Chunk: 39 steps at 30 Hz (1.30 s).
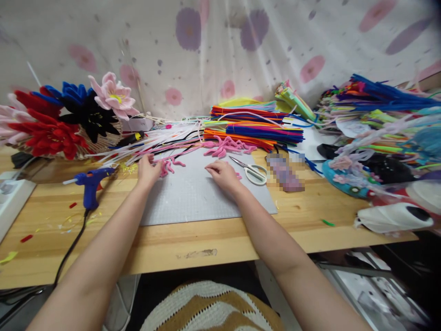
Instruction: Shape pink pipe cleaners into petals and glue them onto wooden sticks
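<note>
At the left of the grey cutting mat (193,197), my left hand (148,171) has its fingers curled in against a small cluster of curled pink pipe cleaner pieces (168,166). My right hand (223,175) is over the middle of the mat, thumb and fingers pinched together and pointing left. Whatever may be in that pinch is too small to make out. A bit of pink shows just behind its knuckles. Beyond it lies a pile of bent pink pipe cleaners (223,147). White-handled scissors (255,174) rest on the mat to its right, blades toward the upper left.
A blue glue gun (91,184) with a black cord stands at left, by a power strip (14,197). Fuzzy flowers (55,133) fill the back left. Bundles of coloured pipe cleaners (262,133) lie behind the mat. A white roll (392,217) and craft pieces crowd the right.
</note>
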Each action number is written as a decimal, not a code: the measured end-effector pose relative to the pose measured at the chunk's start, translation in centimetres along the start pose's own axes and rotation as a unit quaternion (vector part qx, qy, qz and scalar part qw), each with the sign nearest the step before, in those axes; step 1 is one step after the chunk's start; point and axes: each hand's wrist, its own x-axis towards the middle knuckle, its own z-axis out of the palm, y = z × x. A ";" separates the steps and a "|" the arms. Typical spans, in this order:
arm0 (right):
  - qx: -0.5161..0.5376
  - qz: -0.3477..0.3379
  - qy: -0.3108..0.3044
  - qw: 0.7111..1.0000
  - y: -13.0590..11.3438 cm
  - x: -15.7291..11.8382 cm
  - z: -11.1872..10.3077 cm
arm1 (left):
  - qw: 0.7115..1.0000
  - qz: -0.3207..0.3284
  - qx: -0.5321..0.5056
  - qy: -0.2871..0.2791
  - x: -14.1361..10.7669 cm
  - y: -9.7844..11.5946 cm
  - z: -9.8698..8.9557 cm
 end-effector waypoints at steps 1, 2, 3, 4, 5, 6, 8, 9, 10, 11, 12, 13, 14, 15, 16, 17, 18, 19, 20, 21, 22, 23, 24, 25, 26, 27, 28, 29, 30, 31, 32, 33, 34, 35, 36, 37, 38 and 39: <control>-0.007 0.011 -0.016 1.000 0.4 0.2 -0.8 | 0.999 0.017 -0.015 0.037 -0.3 -0.2 -0.1; -0.007 0.032 -0.025 0.999 0.8 0.4 -1.7 | 0.997 0.034 -0.025 0.070 -0.6 -0.3 -0.2; -0.008 0.054 -0.029 0.998 1.2 0.6 -2.5 | 0.994 0.049 -0.031 0.095 -0.9 -0.4 -0.4; -0.016 0.075 -0.023 0.997 1.6 0.8 -3.3 | 0.991 0.064 -0.035 0.111 -1.4 -0.4 -0.5; -0.030 0.080 -0.023 0.996 1.9 0.9 -3.9 | 0.989 0.077 -0.039 0.121 -1.9 -0.2 -0.4; -0.053 0.084 -0.031 0.995 2.2 1.1 -4.5 | 0.987 0.089 -0.045 0.124 -2.5 0.1 -0.3; -0.114 0.091 -0.069 0.987 2.4 1.3 -5.3 | 0.985 0.113 -0.064 0.113 -3.9 1.1 0.5; -0.147 0.090 -0.095 0.980 2.3 1.3 -5.5 | 0.984 0.120 -0.076 0.104 -4.6 1.6 1.0; -0.179 0.087 -0.119 0.973 2.3 1.4 -5.6 | 0.984 0.124 -0.091 0.094 -5.4 2.1 1.5; -0.207 0.082 -0.139 0.965 2.2 1.4 -5.6 | 0.983 0.130 -0.107 0.079 -6.0 2.5 2.0; -0.230 0.077 -0.156 0.957 2.2 1.4 -5.5 | 0.981 0.140 -0.118 0.062 -6.7 2.8 2.4; -0.251 0.075 -0.170 0.950 2.1 1.3 -5.5 | 0.979 0.153 -0.126 0.046 -7.1 3.0 2.8; -0.269 0.074 -0.181 0.943 2.1 1.3 -5.4 | 0.976 0.167 -0.133 0.034 -7.5 3.0 3.0; -0.284 0.076 -0.189 0.937 2.2 1.3 -5.3 | 0.974 0.178 -0.135 0.024 -7.7 2.9 3.0; -0.296 0.078 -0.195 0.932 2.2 1.3 -5.2 | 0.973 0.185 -0.135 0.016 -7.9 2.8 3.0; -0.302 0.078 -0.197 0.929 2.3 1.3 -5.1 | 0.973 0.186 -0.134 0.011 -7.9 2.5 2.9; -0.302 0.073 -0.193 0.931 2.2 1.4 -5.0 | 0.974 0.184 -0.132 0.008 -7.9 2.4 2.8; -0.293 0.062 -0.183 0.936 2.0 1.5 -4.8 | 0.975 0.181 -0.131 0.006 -7.8 2.2 2.6; -0.278 0.045 -0.168 0.945 1.7 1.6 -4.5 | 0.975 0.180 -0.132 0.001 -7.8 2.2 2.5; -0.257 0.023 -0.151 0.954 1.3 1.7 -4.1 | 0.974 0.182 -0.135 -0.009 -7.8 2.3 2.4; -0.232 -0.002 -0.133 0.964 0.6 1.8 -3.6 | 0.972 0.186 -0.140 -0.025 -7.9 2.5 2.4; -0.206 -0.028 -0.118 0.971 -0.1 1.8 -2.9 | 0.970 0.190 -0.146 -0.047 -8.0 2.7 2.4; -0.179 -0.057 -0.115 0.975 -0.9 1.7 -2.2 | 0.967 0.192 -0.153 -0.072 -8.3 3.0 2.5; -0.154 -0.080 -0.123 0.977 -1.6 1.5 -1.4 | 0.964 0.191 -0.159 -0.095 -8.5 3.2 2.6; -0.129 -0.104 -0.133 0.977 -2.3 1.3 -0.6 | 0.962 0.190 -0.162 -0.113 -8.7 3.4 2.7; -0.112 -0.118 -0.139 0.977 -2.8 1.0 0.2 | 0.961 0.187 -0.161 -0.122 -8.9 3.5 2.8; -0.103 -0.126 -0.140 0.977 -3.2 0.6 0.8 | 0.962 0.184 -0.157 -0.126 -9.1 3.6 2.9; -0.095 -0.131 -0.141 0.977 -3.4 0.3 1.2 | 0.963 0.182 -0.152 -0.125 -9.2 3.5 2.9; -0.088 -0.133 -0.138 0.978 -3.4 0.0 1.5 | 0.965 0.180 -0.145 -0.122 -9.3 3.5 2.9; -0.083 -0.132 -0.135 0.978 -3.3 -0.3 1.6 | 0.967 0.177 -0.140 -0.121 -9.3 3.5 2.8; -0.080 -0.127 -0.132 0.980 -3.0 -0.4 1.6 | 0.968 0.173 -0.137 -0.120 -9.2 3.5 2.8; -0.077 -0.119 -0.126 0.982 -2.6 -0.5 1.4 | 0.969 0.168 -0.136 -0.117 -9.1 3.7 2.8; -0.074 -0.104 -0.116 0.985 -2.2 -0.4 1.2 | 0.971 0.163 -0.133 -0.114 -8.9 4.0 2.8; -0.066 -0.087 -0.099 0.989 -1.6 -0.2 0.9 | 0.973 0.159 -0.126 -0.108 -8.6 4.5 3.0; -0.053 -0.070 -0.072 0.993 -1.0 0.1 0.5 | 0.975 0.158 -0.114 -0.103 -8.3 5.1 3.3; -0.032 -0.053 -0.037 0.997 -0.4 0.4 0.2 | 0.977 0.163 -0.096 -0.098 -8.0 5.8 3.7; -0.005 -0.040 0.002 0.999 0.3 0.7 -0.1 | 0.977 0.172 -0.071 -0.102 -7.6 6.7 4.3; 0.026 -0.029 0.042 0.998 1.0 1.0 -0.3 | 0.975 0.187 -0.040 -0.111 -7.2 7.5 5.1</control>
